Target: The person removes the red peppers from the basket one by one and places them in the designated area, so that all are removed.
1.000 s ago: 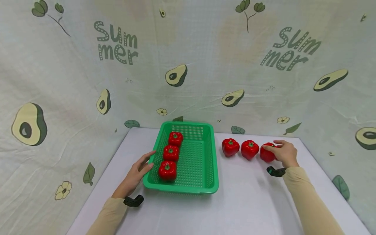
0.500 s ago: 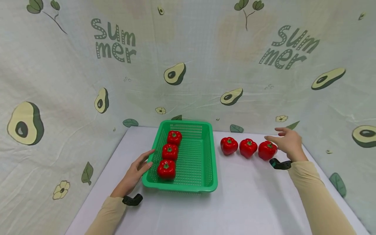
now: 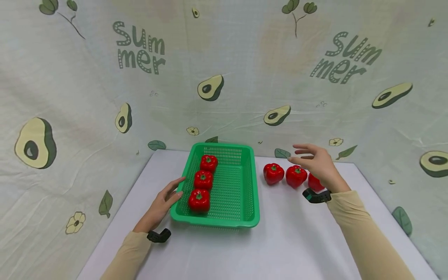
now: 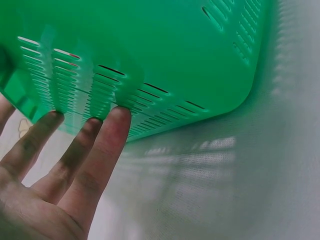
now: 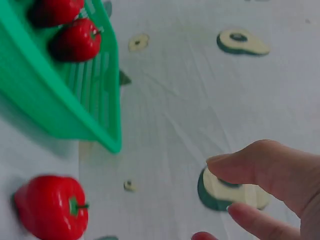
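A green plastic basket stands on the table, with three red bell peppers in a column along its left side: a far one, a middle one and a near one. My left hand rests against the basket's left side; in the left wrist view its extended fingers touch the slotted wall. To the right of the basket, three more bell peppers stand in a row: a left one, a middle one and a right one. My right hand hovers over the row, holding nothing, and partly covers the right pepper.
A white table carries everything. Behind it and at both sides hangs a pale cloth printed with avocados, leaves and lettering. Each wrist wears a black device, one on the left wrist and one on the right wrist.
My right hand has let go of the right pepper, lifted off to its right, then swung left above the row. The left hand and the basket have stayed in place.
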Action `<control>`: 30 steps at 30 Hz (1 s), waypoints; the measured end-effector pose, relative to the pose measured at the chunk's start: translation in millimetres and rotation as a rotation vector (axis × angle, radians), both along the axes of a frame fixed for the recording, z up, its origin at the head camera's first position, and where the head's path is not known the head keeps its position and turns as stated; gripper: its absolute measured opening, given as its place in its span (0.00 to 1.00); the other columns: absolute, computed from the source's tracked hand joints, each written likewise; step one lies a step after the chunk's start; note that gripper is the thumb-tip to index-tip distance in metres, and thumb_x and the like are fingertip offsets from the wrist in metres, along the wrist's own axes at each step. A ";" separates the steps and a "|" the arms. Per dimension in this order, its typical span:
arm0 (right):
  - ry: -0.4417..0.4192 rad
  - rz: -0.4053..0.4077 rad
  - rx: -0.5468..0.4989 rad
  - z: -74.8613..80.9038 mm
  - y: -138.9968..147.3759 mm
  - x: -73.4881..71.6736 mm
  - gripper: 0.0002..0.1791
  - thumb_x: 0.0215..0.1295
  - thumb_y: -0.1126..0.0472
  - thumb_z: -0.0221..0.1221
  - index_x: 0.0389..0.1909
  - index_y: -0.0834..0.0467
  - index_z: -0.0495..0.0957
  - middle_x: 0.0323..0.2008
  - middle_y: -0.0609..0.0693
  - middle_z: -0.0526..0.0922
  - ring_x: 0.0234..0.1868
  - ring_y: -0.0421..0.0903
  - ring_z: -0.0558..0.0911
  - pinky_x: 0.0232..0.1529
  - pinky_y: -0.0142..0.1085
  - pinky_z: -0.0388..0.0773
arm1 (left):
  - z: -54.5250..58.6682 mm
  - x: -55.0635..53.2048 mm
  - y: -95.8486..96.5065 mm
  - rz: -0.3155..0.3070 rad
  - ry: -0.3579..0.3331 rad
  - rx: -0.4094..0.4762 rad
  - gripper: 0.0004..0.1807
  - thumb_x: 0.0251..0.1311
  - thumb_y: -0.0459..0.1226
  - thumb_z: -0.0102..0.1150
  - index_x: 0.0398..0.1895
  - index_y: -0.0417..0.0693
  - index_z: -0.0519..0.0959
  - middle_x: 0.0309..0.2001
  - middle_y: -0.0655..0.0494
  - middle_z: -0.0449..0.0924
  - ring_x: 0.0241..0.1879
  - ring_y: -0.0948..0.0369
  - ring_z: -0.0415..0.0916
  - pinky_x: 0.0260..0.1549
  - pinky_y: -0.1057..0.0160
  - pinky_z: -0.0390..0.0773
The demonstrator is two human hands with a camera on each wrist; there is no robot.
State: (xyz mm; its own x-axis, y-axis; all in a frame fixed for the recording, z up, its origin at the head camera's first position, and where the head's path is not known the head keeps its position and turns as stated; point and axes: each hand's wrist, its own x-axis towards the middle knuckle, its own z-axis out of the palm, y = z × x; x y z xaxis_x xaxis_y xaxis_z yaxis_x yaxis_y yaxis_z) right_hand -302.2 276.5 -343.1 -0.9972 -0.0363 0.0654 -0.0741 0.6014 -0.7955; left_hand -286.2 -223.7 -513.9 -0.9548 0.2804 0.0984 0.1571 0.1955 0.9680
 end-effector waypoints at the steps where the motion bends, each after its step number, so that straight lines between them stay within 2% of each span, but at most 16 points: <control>1: 0.001 0.018 -0.005 1.3 -4.2 0.4 0.38 0.64 0.45 0.66 0.72 0.54 0.66 0.65 0.63 0.69 0.63 0.67 0.69 0.54 0.57 0.76 | 0.0 -0.4 0.3 -0.002 -0.002 0.001 0.28 0.74 0.48 0.52 0.75 0.72 0.61 0.75 0.57 0.55 0.70 0.49 0.61 0.62 0.44 0.68; 8: 0.020 0.129 -0.030 9.6 -36.1 4.5 0.35 0.63 0.47 0.67 0.69 0.51 0.70 0.64 0.59 0.72 0.63 0.62 0.71 0.54 0.56 0.77 | -1.0 -2.7 1.3 -0.014 -0.010 0.001 0.28 0.74 0.49 0.52 0.75 0.72 0.61 0.75 0.56 0.55 0.70 0.49 0.62 0.62 0.44 0.68; 13: 0.009 0.202 -0.097 9.8 -63.8 4.9 0.32 0.62 0.49 0.69 0.67 0.50 0.73 0.64 0.56 0.72 0.62 0.61 0.72 0.53 0.54 0.78 | -1.9 -2.9 1.0 -0.013 -0.008 -0.001 0.28 0.74 0.49 0.52 0.75 0.72 0.61 0.75 0.57 0.55 0.70 0.49 0.62 0.61 0.44 0.69; 23: 0.025 0.345 -0.144 -3.5 -111.3 8.1 0.32 0.60 0.53 0.71 0.65 0.51 0.74 0.60 0.54 0.76 0.58 0.57 0.75 0.50 0.50 0.79 | 0.1 -4.2 0.6 -0.016 0.018 -0.014 0.28 0.74 0.49 0.52 0.74 0.72 0.61 0.75 0.59 0.55 0.71 0.47 0.60 0.63 0.41 0.66; 30: 0.016 0.434 -0.152 -21.7 -141.8 6.0 0.31 0.59 0.53 0.72 0.64 0.48 0.75 0.57 0.51 0.78 0.56 0.56 0.77 0.47 0.48 0.81 | -1.2 -4.0 -1.2 -0.018 0.010 -0.008 0.28 0.74 0.49 0.52 0.75 0.72 0.61 0.76 0.57 0.54 0.71 0.46 0.59 0.62 0.41 0.66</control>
State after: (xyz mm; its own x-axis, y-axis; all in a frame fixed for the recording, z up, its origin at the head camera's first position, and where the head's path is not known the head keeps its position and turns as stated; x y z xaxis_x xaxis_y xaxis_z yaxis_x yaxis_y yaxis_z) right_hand -296.1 134.7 -364.8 -0.8908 -0.4389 0.1178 -0.3063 0.3883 -0.8691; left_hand -290.1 -225.0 -515.1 -0.9487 0.2981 0.1057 0.1704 0.2000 0.9649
